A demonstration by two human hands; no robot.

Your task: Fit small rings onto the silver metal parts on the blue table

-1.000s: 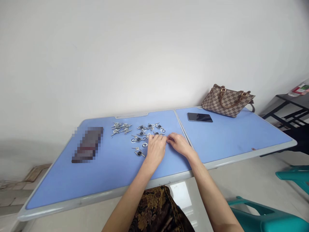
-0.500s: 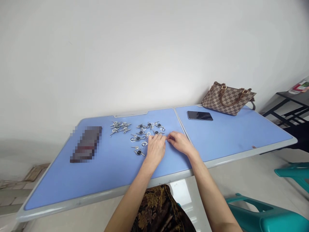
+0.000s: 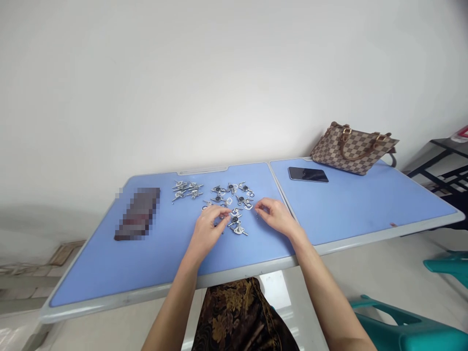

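My left hand hovers over the blue table with thumb and forefinger a little apart, and nothing shows between them. Just right of its fingertips lie a small metal part with a black round centre and a silver metal piece with a rod. My right hand is further right, its thumb and fingertips pinched together. What they hold, if anything, is too small to make out. More parts with black centres and thin rings lie beyond my hands; my left hand hides some of them.
A group of silver metal parts lies at the back left. Beside it is a dark blurred item. On the right half of the table are a phone and a checkered handbag. Green stools stand at the right.
My left hand has moved left, away from my right hand, uncovering metal parts between them. My right hand stays near its place. The view has shifted slightly.
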